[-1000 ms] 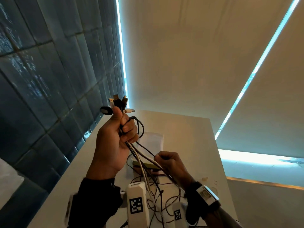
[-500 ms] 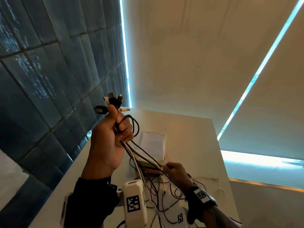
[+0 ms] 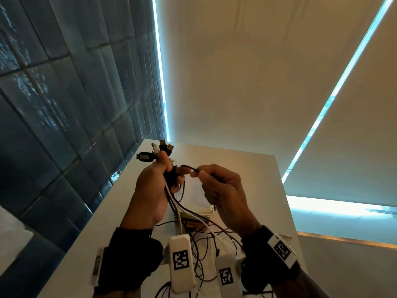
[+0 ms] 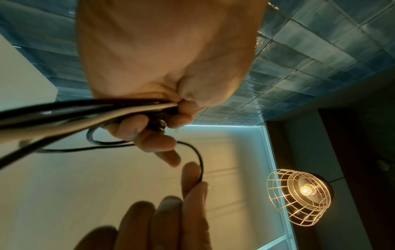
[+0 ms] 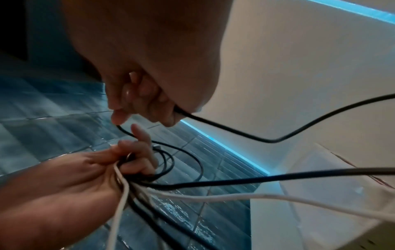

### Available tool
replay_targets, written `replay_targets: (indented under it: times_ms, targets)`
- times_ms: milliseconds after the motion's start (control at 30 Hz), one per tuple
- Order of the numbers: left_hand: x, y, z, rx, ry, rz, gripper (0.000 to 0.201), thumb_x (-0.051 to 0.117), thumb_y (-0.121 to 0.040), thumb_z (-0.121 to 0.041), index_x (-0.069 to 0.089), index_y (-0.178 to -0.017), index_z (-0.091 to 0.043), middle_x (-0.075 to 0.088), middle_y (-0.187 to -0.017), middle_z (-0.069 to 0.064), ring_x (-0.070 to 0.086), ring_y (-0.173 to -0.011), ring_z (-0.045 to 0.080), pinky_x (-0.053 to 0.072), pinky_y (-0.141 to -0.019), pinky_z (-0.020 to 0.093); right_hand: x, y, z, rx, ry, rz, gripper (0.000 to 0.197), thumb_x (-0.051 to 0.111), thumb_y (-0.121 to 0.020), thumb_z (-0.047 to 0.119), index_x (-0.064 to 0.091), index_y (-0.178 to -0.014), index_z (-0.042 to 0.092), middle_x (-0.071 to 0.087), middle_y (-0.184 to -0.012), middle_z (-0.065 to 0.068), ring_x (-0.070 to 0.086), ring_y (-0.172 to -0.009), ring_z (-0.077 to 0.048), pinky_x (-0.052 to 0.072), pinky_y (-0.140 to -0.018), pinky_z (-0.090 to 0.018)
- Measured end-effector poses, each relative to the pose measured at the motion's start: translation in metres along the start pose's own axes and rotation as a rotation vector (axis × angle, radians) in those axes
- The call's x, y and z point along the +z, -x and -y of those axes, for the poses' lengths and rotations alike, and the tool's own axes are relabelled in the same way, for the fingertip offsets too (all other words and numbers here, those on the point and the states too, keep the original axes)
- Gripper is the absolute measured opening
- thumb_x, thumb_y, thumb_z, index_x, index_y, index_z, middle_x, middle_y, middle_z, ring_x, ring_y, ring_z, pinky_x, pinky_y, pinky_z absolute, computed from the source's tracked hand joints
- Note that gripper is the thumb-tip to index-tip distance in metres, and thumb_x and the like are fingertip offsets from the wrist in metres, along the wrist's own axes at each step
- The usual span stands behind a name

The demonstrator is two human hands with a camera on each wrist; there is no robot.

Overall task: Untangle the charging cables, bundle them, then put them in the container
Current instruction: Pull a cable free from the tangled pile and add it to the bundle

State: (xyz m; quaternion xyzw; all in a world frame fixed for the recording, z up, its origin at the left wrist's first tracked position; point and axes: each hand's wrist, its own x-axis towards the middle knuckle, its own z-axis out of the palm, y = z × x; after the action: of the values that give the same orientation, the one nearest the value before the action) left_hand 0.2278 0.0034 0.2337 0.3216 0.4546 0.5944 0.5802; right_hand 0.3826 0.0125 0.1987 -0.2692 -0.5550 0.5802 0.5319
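Several loose strands (image 3: 199,250), black and white, sprawled in a tangle over the white table (image 3: 247,173) closest to the body, trailing up toward both hands.

Above that, left hand (image 3: 150,190) clenched around a gathered sheaf of charging cables (image 3: 171,196), raised off the table, fist upright. Just beside it, right hand (image 3: 223,190) pinching a single thin black cable (image 3: 189,167) between thumb and forefinger, a short slack arc of it spanning the gap back to the left fist.

Higher up, cluster of USB plugs (image 3: 161,148) fanned out from the top of the left fist, one fatter black connector (image 3: 145,157) poking sideways.

Beyond the hands, a white boxlike thing (image 3: 193,203) on the table, possibly the container; cannot tell for sure. Farthest off, dark tiled wall (image 3: 64,104) and pale blinds (image 3: 257,72).

Handling, as a judgement: light, limp, smooth-jacketed, so likely to slither through a loose fist and to spring out of coils. Thin strands prone to snagging and kinking at the plug necks if yanked. Best taken near the plug ends, all together, then drawn out strand by strand through lightly closed fingers rather than tugged against a knot.
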Motion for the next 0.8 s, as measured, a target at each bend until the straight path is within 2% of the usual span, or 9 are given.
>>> replay_targets:
  times_ms: [100,200,267,300,400,500,567,667,800]
  targets:
    - [0.0,0.0,-0.002,-0.002,0.104,0.037,0.043,0.03,-0.101,-0.041,0.039,-0.067,-0.016,0.067,-0.069,0.007,0.055,-0.065,0.018,0.037,-0.064,0.031,0.005,0.004,-0.001,-0.011,0.038,0.089,0.016,0.054,-0.093,0.009,0.069,-0.093,0.001,0.04,-0.053,0.008,0.023,-0.046,-0.012,0.018,-0.044,-0.025]
    - [-0.002,0.002,-0.008,0.024,0.254,0.04,0.044,0.033,-0.1,-0.042,0.039,-0.065,-0.016,0.05,-0.056,0.001,0.049,-0.059,0.017,0.038,-0.063,0.03,0.003,0.008,-0.006,0.053,0.114,0.133,0.019,0.05,-0.096,0.004,0.065,-0.09,-0.006,0.045,-0.049,0.013,0.032,-0.042,-0.003,0.026,-0.044,-0.014]
    - [-0.004,0.002,-0.012,0.06,0.293,0.027,0.044,0.035,-0.099,-0.044,0.039,-0.065,-0.017,0.041,-0.053,-0.002,0.047,-0.057,0.016,0.04,-0.064,0.03,-0.001,0.011,-0.015,0.086,0.183,0.148,0.019,0.047,-0.097,-0.001,0.063,-0.089,-0.004,0.054,-0.051,0.015,0.043,-0.044,0.003,0.033,-0.049,-0.007]
    - [-0.005,0.002,-0.013,0.079,0.296,0.025,0.044,0.036,-0.098,-0.045,0.039,-0.064,-0.017,0.038,-0.052,-0.003,0.045,-0.055,0.015,0.04,-0.063,0.029,-0.003,0.011,-0.02,0.095,0.223,0.148,0.02,0.046,-0.097,0.0,0.063,-0.087,-0.003,0.056,-0.053,0.016,0.044,-0.046,0.003,0.033,-0.05,-0.006]
    - [-0.011,0.001,-0.016,0.117,0.304,0.027,0.045,0.035,-0.098,-0.047,0.037,-0.062,-0.019,0.031,-0.05,-0.007,0.036,-0.048,0.01,0.035,-0.054,0.025,-0.018,0.012,-0.042,0.127,0.338,0.106,0.028,0.048,-0.099,0.008,0.061,-0.078,-0.006,0.051,-0.056,0.012,0.04,-0.051,0.001,0.034,-0.053,-0.011]
    - [-0.018,0.0,-0.019,0.141,0.302,0.026,0.046,0.035,-0.098,-0.048,0.037,-0.061,-0.021,0.028,-0.048,-0.009,0.031,-0.046,0.008,0.034,-0.048,0.021,-0.04,0.021,-0.063,0.13,0.527,0.077,0.032,0.051,-0.096,0.022,0.059,-0.069,0.008,0.048,-0.061,0.008,0.043,-0.058,-0.005,0.037,-0.059,-0.021]
    - [-0.021,0.001,-0.019,0.149,0.294,0.03,0.045,0.035,-0.097,-0.048,0.036,-0.061,-0.021,0.027,-0.048,-0.009,0.028,-0.045,0.007,0.033,-0.045,0.02,-0.055,0.031,-0.073,0.152,0.649,0.043,0.033,0.05,-0.094,0.03,0.056,-0.064,0.017,0.048,-0.059,0.01,0.043,-0.059,-0.004,0.036,-0.061,-0.024]
    - [-0.02,0.001,-0.019,0.15,0.286,0.051,0.044,0.034,-0.098,-0.047,0.035,-0.062,-0.021,0.027,-0.048,-0.01,0.027,-0.045,0.006,0.032,-0.045,0.02,-0.073,0.045,-0.082,0.173,0.697,-0.012,0.036,0.053,-0.097,0.02,0.055,-0.06,0.022,0.05,-0.056,0.012,0.044,-0.058,-0.001,0.036,-0.06,-0.022]
    - [-0.02,0.0,-0.019,0.156,0.246,0.033,0.044,0.035,-0.097,-0.048,0.036,-0.063,-0.021,0.029,-0.048,-0.01,0.028,-0.045,0.006,0.032,-0.046,0.02,-0.087,0.063,-0.08,0.158,0.714,-0.115,0.037,0.055,-0.096,0.012,0.054,-0.06,0.018,0.048,-0.055,0.01,0.043,-0.056,-0.001,0.035,-0.057,-0.019]
